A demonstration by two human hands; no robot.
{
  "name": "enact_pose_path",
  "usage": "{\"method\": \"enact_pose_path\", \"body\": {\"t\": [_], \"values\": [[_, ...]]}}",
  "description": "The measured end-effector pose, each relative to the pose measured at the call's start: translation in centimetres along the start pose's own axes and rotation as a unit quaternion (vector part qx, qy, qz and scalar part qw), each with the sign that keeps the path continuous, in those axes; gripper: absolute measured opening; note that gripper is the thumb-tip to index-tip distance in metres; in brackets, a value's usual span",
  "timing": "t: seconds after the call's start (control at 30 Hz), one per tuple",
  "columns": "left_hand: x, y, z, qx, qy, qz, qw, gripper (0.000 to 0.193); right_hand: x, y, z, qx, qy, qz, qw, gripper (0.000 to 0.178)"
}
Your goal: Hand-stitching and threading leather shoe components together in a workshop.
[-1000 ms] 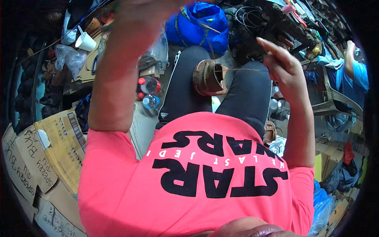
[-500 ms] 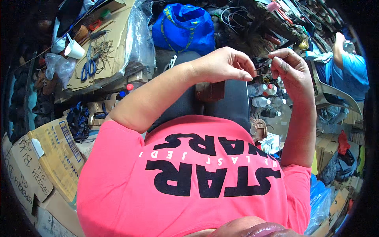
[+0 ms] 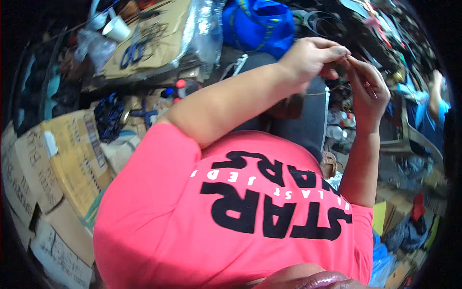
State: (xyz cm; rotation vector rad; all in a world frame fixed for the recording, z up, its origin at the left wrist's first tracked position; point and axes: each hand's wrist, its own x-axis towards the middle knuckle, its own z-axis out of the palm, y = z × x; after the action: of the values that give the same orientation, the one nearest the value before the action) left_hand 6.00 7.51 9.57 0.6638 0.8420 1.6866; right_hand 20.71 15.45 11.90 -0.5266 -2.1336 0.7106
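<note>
My left hand (image 3: pixel 313 60) and my right hand (image 3: pixel 370 86) are raised together beyond my lap, their fingertips meeting. Thumb and index finger of each are pinched on what looks like a thin strand, which is blurred and hard to follow. The other fingers of my right hand curl inward, with a small reddish glint among them. Below my left wrist, a brown leather-like piece (image 3: pixel 288 107) rests on my grey-trousered lap, partly hidden by my forearm.
A blue bag (image 3: pixel 257 29) stands beyond my lap. To its left, scissors (image 3: pixel 132 54) and a white cup (image 3: pixel 116 30) lie on cardboard (image 3: pixel 159 55). Plastic bottles (image 3: pixel 337 132) stand near my right forearm. Cardboard boxes (image 3: pixel 72 149) fill the left; another person (image 3: pixel 438 103) is at far right.
My hands, apart with a thin strand between them before, have come together at the fingertips. My left hand moved up and right. The whole view has shifted and tilted.
</note>
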Motion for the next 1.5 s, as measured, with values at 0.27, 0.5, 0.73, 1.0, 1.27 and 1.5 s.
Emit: {"method": "enact_pose_path", "body": {"t": [0.27,0.5,0.73,1.0,1.27,1.5], "values": [[0.9,2.5,-5.0,-0.314,0.11,0.007,0.943,0.025,-6.1,4.3,2.0,0.654,0.011,0.206,0.728,0.038],[-1.3,8.3,-9.8,-0.047,0.036,0.184,0.981,0.013,-6.1,4.1,3.0,0.418,-0.108,0.326,0.841,0.036],[0.5,11.5,-19.1,0.077,0.187,0.22,0.954,0.02,-6.4,0.4,8.5,-0.063,-0.265,0.09,0.958,0.033],[-1.2,12.4,-21.4,-0.032,-0.097,0.125,0.987,0.018,-10.1,1.3,5.2,0.09,-0.362,0.162,0.914,0.026],[-6.0,11.3,-4.4,0.341,-0.137,0.372,0.852,0.006,-6.8,-2.2,2.5,0.218,-0.379,0.237,0.868,0.028],[-6.3,16.9,-19.1,0.707,0.18,0.306,0.611,0.016,-5.6,-0.6,-7.4,0.159,-0.137,0.183,0.96,0.034]]}}
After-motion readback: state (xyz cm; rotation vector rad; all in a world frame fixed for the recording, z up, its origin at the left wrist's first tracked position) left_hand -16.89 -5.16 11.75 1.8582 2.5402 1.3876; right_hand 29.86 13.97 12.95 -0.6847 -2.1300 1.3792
